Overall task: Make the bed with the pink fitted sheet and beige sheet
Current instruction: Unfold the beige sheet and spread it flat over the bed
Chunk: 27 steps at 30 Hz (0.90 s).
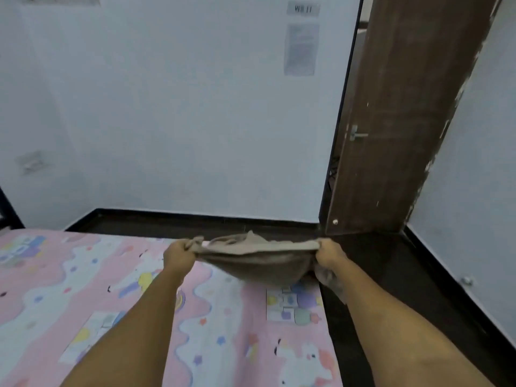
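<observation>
the pink fitted sheet (223,331) is already spread over the bed, filling the view from 6 to 9 o'clock. the beige sheet (257,263) hangs in the air just below centre, bunched into a sagging bundle over the bed's far corner. the left grip (178,254) is clamped on its 9 o'clock end and the right grip (331,254) on its 3 o'clock end, fingers curled round gathered cloth.

i judge the spreading has not yet begun. the risks lie on the 3 o'clock side. a loose tail of the sheet dangles below the right grip, over the dark floor (391,275), and could drag there. since the cloth is bunched, a shake may open it unevenly or twisted. the bundle also sits near the bed's edge, so it could land partly off, towards the brown door (405,107) at 1 o'clock.
</observation>
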Tool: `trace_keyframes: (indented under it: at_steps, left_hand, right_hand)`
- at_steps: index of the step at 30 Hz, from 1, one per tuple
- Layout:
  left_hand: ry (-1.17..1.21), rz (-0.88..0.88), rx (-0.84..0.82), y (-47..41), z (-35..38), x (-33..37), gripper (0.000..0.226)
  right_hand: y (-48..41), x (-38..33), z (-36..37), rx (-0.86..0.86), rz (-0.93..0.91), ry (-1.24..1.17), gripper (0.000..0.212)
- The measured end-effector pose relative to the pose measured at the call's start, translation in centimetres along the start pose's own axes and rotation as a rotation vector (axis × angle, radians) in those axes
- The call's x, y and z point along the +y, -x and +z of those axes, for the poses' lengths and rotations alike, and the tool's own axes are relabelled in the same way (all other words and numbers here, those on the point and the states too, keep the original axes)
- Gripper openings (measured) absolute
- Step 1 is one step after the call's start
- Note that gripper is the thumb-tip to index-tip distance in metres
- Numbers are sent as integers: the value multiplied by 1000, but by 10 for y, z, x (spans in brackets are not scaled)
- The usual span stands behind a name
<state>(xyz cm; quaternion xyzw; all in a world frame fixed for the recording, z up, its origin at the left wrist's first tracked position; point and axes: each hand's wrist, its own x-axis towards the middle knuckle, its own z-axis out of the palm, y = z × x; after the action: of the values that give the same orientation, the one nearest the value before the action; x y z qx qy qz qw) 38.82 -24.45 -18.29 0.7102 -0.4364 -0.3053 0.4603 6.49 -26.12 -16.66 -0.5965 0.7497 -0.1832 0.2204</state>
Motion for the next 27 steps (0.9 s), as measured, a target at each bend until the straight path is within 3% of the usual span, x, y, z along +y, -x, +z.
trace_keyframes:
  at_steps: [4,7,10,12,18,22,27]
  left_hand:
    - [-298,-21,-148,46,1,-73,10]
    - [-573,27,-291,65,-5,-106,22]
    - [-770,86,-394,77,-17,-124,15]
    - [-871,99,-441,83,-22,-135,28]
    - [-1082,205,-493,95,-52,-174,32]
    - [-1010,366,-409,101,-86,-192,18]
    - [-950,438,-356,113,-141,-218,34]
  right_hand:
    - [29,54,52,-310,131,316,37]
    - [62,74,72,-432,154,460,38]
    - [89,90,92,-392,132,509,41]
    - [108,96,102,-357,109,543,41]
    - [158,104,117,-272,64,610,30]
    - [193,91,127,-168,2,715,34]
    - [251,67,149,-113,-42,789,32]
